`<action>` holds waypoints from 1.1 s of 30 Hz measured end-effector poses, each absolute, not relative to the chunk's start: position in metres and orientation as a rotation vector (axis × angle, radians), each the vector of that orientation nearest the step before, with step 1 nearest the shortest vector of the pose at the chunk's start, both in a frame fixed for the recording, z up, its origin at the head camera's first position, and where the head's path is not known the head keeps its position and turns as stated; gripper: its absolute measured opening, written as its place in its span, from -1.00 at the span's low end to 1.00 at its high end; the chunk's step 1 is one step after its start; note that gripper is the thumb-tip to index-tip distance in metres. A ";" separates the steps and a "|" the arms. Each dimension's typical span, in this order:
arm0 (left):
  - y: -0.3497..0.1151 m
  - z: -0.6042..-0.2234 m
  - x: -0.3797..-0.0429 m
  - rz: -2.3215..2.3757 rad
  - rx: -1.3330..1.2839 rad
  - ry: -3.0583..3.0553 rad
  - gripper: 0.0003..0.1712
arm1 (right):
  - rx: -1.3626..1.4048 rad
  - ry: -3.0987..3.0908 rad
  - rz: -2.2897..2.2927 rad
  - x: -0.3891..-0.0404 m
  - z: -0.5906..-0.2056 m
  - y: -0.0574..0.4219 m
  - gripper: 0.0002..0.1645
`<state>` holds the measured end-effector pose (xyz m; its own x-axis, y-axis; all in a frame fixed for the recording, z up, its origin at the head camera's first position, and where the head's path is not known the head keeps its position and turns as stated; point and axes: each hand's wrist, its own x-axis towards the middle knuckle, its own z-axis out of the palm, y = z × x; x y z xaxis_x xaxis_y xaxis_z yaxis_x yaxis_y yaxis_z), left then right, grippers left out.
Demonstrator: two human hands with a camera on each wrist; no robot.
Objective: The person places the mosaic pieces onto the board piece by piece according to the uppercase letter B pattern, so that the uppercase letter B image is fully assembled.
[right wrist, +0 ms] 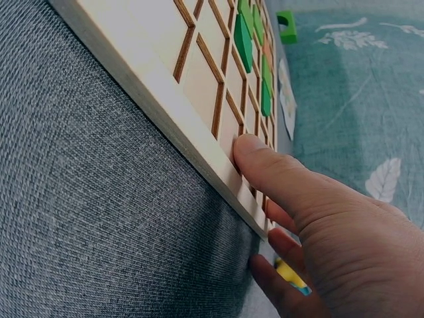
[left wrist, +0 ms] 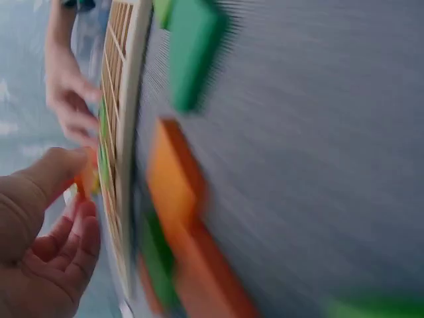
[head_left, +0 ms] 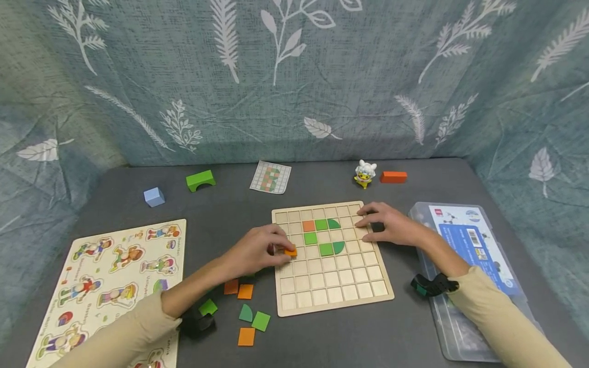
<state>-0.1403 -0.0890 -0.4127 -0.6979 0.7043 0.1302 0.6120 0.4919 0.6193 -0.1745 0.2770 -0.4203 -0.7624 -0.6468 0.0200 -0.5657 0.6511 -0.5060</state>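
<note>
An orange square tile (head_left: 291,251) is pinched between thumb and fingers of my left hand (head_left: 259,248), at the left side of the wooden grid board (head_left: 333,295). Whether it touches the board I cannot tell. My right hand (head_left: 388,224) rests at the board's right edge with extended fingers; in the right wrist view its thumb (right wrist: 255,149) lies on the grid. On the board sit an orange tile (head_left: 308,226), several green squares (head_left: 326,249) and two dark green quarter-circles (head_left: 338,247). Loose orange tiles (head_left: 246,337), green squares (head_left: 261,321) and a quarter-circle (head_left: 246,313) lie near my left forearm.
A wooden sports picture puzzle (head_left: 106,255) lies left, a clear plastic case (head_left: 476,255) right. Along the back are a blue block (head_left: 154,197), a green arch block (head_left: 200,180), a printed pattern card (head_left: 271,177), a small figurine (head_left: 363,174) and a red-orange block (head_left: 393,177).
</note>
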 end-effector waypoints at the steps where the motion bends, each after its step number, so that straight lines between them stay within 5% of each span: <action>1: -0.080 -0.411 -0.141 0.945 1.188 2.588 -0.80 | -1.000 2.705 -0.749 -0.174 -0.420 0.277 -0.57; 11: -0.037 -0.406 -0.149 0.742 1.341 2.591 -0.86 | -0.993 2.698 -0.758 -0.172 -0.421 0.276 -0.57; 33: -0.029 -0.407 -0.150 0.649 1.333 2.630 -0.96 | -0.982 2.696 -0.730 -0.176 -0.420 0.278 -0.55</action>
<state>-0.1499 -0.0287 -0.4074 -0.6039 0.7927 0.0829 0.7402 0.5192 0.4272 -0.1755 0.2777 -0.4197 -0.7654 -0.6435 -0.0014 -0.5549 0.6611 -0.5050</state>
